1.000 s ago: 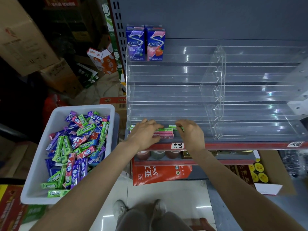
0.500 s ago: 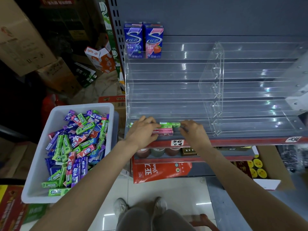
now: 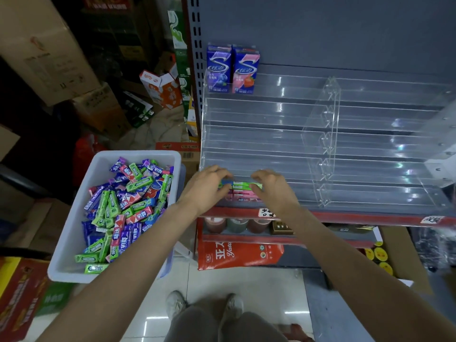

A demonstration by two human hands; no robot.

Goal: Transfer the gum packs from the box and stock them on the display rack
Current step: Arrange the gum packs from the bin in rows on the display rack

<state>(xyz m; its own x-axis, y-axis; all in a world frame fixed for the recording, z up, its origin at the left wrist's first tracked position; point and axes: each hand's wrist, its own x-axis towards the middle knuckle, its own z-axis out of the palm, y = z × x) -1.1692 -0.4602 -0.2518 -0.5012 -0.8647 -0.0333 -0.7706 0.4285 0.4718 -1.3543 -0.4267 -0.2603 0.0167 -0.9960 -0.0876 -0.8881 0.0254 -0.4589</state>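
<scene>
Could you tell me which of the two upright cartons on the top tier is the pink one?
The right-hand carton; its neighbour, the left carton, is blue.

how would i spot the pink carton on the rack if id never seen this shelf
Find the clear rack against the grey shelf back. On its top tier, at the far left, two tall cartons stand side by side. The pink carton is the right one, with a strawberry on it; the blue carton beside it shows blueberries.
</scene>
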